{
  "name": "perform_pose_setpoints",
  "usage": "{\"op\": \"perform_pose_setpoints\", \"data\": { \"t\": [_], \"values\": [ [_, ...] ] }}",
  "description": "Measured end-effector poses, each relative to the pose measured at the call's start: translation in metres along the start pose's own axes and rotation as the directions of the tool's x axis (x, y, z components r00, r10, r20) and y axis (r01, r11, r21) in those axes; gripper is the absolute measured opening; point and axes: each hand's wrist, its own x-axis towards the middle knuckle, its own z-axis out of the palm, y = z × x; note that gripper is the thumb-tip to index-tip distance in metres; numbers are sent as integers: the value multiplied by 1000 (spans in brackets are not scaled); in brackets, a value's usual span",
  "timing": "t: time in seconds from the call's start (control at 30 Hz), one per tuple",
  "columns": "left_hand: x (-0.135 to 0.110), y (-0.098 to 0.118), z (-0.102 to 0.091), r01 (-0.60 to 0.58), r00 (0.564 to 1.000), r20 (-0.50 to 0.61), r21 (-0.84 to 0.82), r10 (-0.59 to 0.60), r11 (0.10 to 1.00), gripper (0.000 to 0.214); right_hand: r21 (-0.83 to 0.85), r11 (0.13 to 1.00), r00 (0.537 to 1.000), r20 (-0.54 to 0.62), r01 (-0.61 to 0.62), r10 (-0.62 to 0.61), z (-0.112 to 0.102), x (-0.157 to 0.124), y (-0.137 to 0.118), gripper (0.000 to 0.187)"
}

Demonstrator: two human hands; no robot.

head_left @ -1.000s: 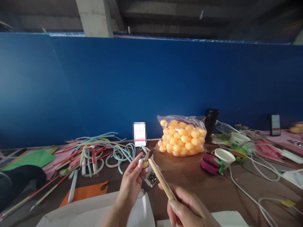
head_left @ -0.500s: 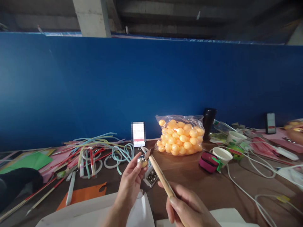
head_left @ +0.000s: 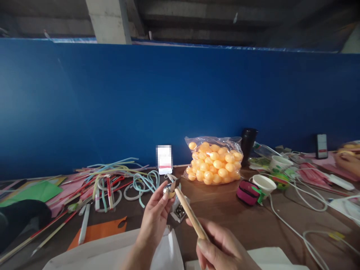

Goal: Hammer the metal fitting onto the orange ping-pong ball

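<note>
In front of me, my left hand (head_left: pixel 155 213) holds up a shiny silver round piece (head_left: pixel 167 189) with a yellowish underside, pinched between thumb and fingers. My right hand (head_left: pixel 218 242) is wrapped around a tool with a pale wooden handle (head_left: pixel 189 212). The tool's short, dark, pointed head (head_left: pixel 174 184) is at the right side of the silver piece; whether they touch I cannot tell. Below and behind my left fingers stands a small open box (head_left: pixel 179 218) of shiny metal pieces, partly hidden.
A clear bag of orange balls (head_left: pixel 216 165) stands behind. Tubes (head_left: pixel 146 183), sticks and an orange sheet (head_left: pixel 98 232) lie left. Cups (head_left: pixel 264 183), a magenta pouch (head_left: pixel 247 193), a black bottle (head_left: pixel 249 144) and cables (head_left: pixel 298 232) are right. Another person's hand (head_left: pixel 350 159) shows far right.
My right hand has shifted the wooden-handled tool slightly left, bringing its head closer over the silver piece. My left hand stays almost where it was. The other person's hand at far right moved a little.
</note>
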Motion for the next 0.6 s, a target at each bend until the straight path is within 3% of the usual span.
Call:
{"op": "perform_pose_setpoints", "data": {
  "t": [0.6],
  "values": [
    [1,1,1,-13,1000,2,5,13,1000,47,-20,1000,1000,-10,-13,13,0,0,-3,71]
  ]
}}
